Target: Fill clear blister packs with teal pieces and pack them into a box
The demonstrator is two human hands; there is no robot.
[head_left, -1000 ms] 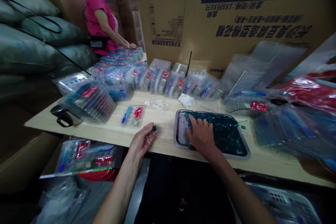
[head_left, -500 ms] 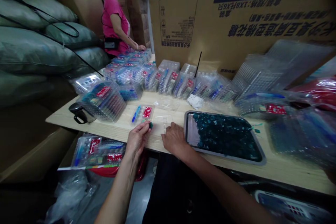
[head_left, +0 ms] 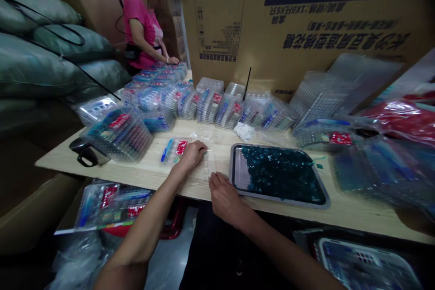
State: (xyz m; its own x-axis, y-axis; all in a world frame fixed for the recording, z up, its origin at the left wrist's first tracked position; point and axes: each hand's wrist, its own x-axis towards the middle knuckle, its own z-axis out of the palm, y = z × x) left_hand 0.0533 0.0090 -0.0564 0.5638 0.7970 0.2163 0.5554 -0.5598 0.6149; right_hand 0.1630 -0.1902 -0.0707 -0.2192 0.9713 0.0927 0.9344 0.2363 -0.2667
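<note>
A thin clear plastic tray (head_left: 211, 159) lies on the table between my two hands. My left hand (head_left: 193, 156) is over its left side, fingers curled inward and pressed together. Whatever is in that pinch is hidden. At the near right edge of the clear tray, my right hand (head_left: 224, 195) grips it with bent fingers. Left of my left hand is a filled clear pack with a blue pen (head_left: 166, 150) and a red dotted piece (head_left: 181, 147). A grey-rimmed metal tray (head_left: 237, 190) right of my right hand holds many dark green glossy pieces (head_left: 282, 172).
Stacks of filled clear packs (head_left: 117, 133) line the table's left and back, with a steel mug (head_left: 89, 152) at the left edge. Crumpled white tissue (head_left: 244, 132) lies behind the metal tray. Large cartons (head_left: 234, 27) rise behind. A person in pink (head_left: 142, 31) stands far left.
My left hand has moved right and away from me, onto the clear tray. The small green piece in its fingertips no longer shows. My right hand stays at the tray's edge; the view has shifted slightly.
</note>
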